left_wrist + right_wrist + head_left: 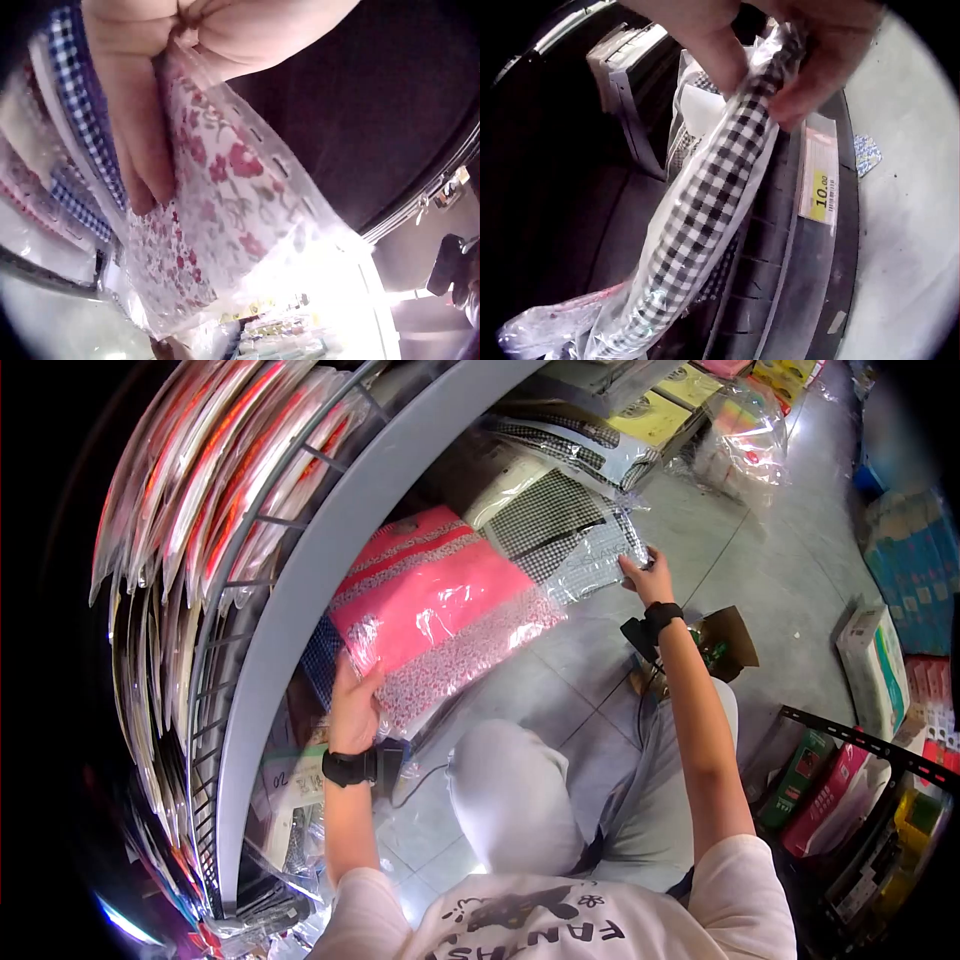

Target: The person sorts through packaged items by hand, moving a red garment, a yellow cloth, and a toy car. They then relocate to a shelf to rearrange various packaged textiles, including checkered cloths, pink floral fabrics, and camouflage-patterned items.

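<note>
My left hand (354, 705) grips the near left edge of a bagged pink cloth (430, 615) with floral bands, packed flat in clear plastic. In the left wrist view its thumb and fingers (142, 172) pinch the floral edge through the wrap. To the right, my right hand (650, 578) pinches the corner of a bagged black-and-white checked cloth (555, 525). Seen from the right wrist, thumb and fingers (810, 94) close on one end of this checked pack (697, 217). The pink pack partly overlaps the checked one in the head view.
A grey shelf edge (270, 630) curves along the left, with many hanging bagged packs (230, 470) above it. A price label (821, 180) is on the shelf front. An open cardboard box (735, 638) stands by the right knee. A dark rack (860, 745) with boxes is at right.
</note>
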Demonstrator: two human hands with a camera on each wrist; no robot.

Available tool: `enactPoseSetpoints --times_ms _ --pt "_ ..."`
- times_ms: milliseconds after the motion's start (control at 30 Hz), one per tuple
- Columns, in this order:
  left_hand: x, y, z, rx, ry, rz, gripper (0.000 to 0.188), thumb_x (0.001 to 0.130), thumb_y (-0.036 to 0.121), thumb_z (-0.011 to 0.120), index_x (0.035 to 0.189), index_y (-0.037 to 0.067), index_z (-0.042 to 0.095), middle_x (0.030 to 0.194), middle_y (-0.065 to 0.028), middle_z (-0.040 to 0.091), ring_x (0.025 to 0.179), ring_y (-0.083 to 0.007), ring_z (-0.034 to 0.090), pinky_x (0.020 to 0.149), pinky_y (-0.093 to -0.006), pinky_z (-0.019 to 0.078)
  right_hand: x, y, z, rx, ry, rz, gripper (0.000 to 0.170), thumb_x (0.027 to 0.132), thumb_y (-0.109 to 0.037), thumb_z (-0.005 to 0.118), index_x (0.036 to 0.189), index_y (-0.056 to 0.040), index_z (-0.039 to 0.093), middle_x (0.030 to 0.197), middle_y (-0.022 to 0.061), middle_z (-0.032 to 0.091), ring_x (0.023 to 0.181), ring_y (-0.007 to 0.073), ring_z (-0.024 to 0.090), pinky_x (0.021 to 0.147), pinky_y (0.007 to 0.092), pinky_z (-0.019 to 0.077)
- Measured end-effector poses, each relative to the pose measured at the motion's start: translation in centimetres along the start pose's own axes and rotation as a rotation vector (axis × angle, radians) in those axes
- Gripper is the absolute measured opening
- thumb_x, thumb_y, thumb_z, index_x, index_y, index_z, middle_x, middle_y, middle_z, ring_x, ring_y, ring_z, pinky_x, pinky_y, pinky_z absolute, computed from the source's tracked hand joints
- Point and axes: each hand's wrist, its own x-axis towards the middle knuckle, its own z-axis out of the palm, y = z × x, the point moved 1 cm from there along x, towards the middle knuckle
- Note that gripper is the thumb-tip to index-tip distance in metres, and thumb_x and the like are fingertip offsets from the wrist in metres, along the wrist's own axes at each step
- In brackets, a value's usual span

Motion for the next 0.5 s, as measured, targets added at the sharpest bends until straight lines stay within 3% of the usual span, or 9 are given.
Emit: enactPoseSetpoints --times_ms 267,300,400,433,500 --pt "-1.1 -0.7 -0.3 -0.028 0.024 -0.016 0.047 0.082 -0.005 0.049 0.126 0.003 0.034 0.122 -0.0075 0.045 0.111 -0.0168 0.044 0.095 -0.0301 0.0333 -0.6 -1.0 -0.9 -0.083 -0.058 0.025 0.055 0.071 -0.022 0.072 0.111 0.005 0.044 0.082 0.0092 0.059 0.062 0.0154 0.059 0.053 0.0277 0.0495" --pt "-1.2 -0.6 -0.1 -0.034 0.029 -0.022 0.047 0.082 -0.005 0.049 0.126 0.003 0.034 0.122 -0.0074 0.045 0.111 -0.0168 0.044 0.095 -0.0301 0.0334 -1.0 -1.6 -1.1 -0.156 -0.079 0.064 0.055 0.07 -0.022 0.073 0.111 0.0021 0.045 0.092 0.014 0.058 0.076 0.0213 0.06 0.062 0.0337 0.0489" --pt "-1.4 -0.7 0.3 0.023 0.038 0.022 0.048 0.082 -0.004 0.05 0.126 0.004 0.033 0.122 -0.0068 0.045 0.112 -0.0168 0.044 0.094 -0.0303 0.034 -2.3 -2.4 -0.1 -0.995 0.253 -0.301 0.064 0.063 -0.023 0.075 0.115 -0.0022 0.044 0.109 0.0187 0.05 0.096 0.0293 0.052 0.08 0.041 0.0434" --pt "-1.5 -0.8 0.6 0.022 0.045 0.032 0.048 0.082 -0.003 0.05 0.126 0.003 0.033 0.123 -0.0074 0.045 0.113 -0.0172 0.043 0.095 -0.0305 0.0332 -2.5 -3.1 0.1 -0.962 0.236 -0.563 0.065 0.059 -0.016 0.072 0.117 -0.0055 0.045 0.122 0.0218 0.039 0.108 0.0362 0.042 0.09 0.0439 0.036" --pt "-1.9 -0.8 1.3 0.018 0.059 0.05 0.048 0.082 -0.003 0.05 0.127 0.002 0.033 0.125 -0.0085 0.044 0.113 -0.018 0.043 0.097 -0.0309 0.0316 -2.8 -5.5 3.0 -0.964 0.132 -0.863 0.064 0.058 -0.013 0.069 0.117 -0.008 0.045 0.121 0.0194 0.042 0.107 0.0368 0.043 0.09 0.0424 0.0367"
